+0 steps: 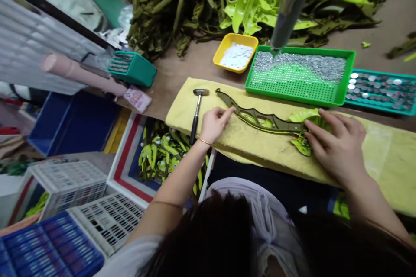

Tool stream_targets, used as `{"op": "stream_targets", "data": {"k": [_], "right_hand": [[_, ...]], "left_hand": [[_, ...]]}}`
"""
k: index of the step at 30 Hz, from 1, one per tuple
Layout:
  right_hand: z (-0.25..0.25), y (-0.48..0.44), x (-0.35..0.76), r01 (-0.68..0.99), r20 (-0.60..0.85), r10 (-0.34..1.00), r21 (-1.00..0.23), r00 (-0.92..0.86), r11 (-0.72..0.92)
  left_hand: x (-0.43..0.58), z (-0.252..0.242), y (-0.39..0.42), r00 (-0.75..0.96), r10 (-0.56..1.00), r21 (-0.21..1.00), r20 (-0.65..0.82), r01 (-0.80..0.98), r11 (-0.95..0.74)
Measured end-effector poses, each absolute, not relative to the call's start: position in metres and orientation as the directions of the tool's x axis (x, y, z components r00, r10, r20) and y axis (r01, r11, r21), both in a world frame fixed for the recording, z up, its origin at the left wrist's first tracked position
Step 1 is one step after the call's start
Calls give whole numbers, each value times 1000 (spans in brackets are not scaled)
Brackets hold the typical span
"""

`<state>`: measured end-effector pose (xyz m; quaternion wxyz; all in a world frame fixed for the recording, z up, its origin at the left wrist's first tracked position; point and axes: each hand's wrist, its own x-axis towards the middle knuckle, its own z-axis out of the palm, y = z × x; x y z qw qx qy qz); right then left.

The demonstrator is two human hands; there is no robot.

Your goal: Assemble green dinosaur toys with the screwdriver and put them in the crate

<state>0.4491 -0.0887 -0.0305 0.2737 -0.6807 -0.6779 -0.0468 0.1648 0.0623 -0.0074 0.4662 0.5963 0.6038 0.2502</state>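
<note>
A long, curved, dark olive plastic piece (277, 124) with cut-out openings lies across the yellow padded cloth (260, 149). Lime-green plastic parts (302, 115) show beneath it, mostly around its right end. My left hand (212, 126) has thumb and index finger pinched together at the piece's left portion. At the other end my right hand (339, 145) grips the olive piece and the lime part with its fingertips; the fingers partly hide that end. Left of the piece, a small hammer (196, 114) with a black handle rests on the cloth.
Behind the cloth stand a yellow bowl (219, 58) of small white pieces, a green tray (292, 98) of small metal pieces and a teal tray (383, 106). A metal pole (289, 8) comes down over the green tray. Olive parts (172, 8) are heaped behind; crates (107, 220) stand lower left.
</note>
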Motion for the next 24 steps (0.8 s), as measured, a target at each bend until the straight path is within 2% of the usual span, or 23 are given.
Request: {"op": "stream_targets", "data": {"k": [2,5,7,9,11,15,20,24], "right_hand": [[-22,-97,438,956,469,881,-282,66,78],[-17,-110,419,934,466,881,-344,83,94],[-19,-116,408,922,408,908,-381,98,72],[-23,-120,401,918,367,921,-396,131,27],[-27,-122,398,916,364,917,-401,166,-6],[-32,-123,396,913,369,909,-408,194,-30],[-38,-115,389,918,415,877,-392,241,-67],[-39,-106,394,857,459,805,-502,376,-114]], "left_hand": [[165,-6,59,200,980,843,-19,531,-92],[187,-7,49,435,864,724,255,506,-468],[210,-10,42,640,686,600,345,412,-686],[233,-15,36,795,492,506,354,279,-816],[252,-19,33,870,362,448,336,190,-874],[269,-21,34,890,298,379,345,159,-912],[274,-12,32,862,312,484,399,91,-870],[278,-12,30,847,347,555,402,76,-829]]}}
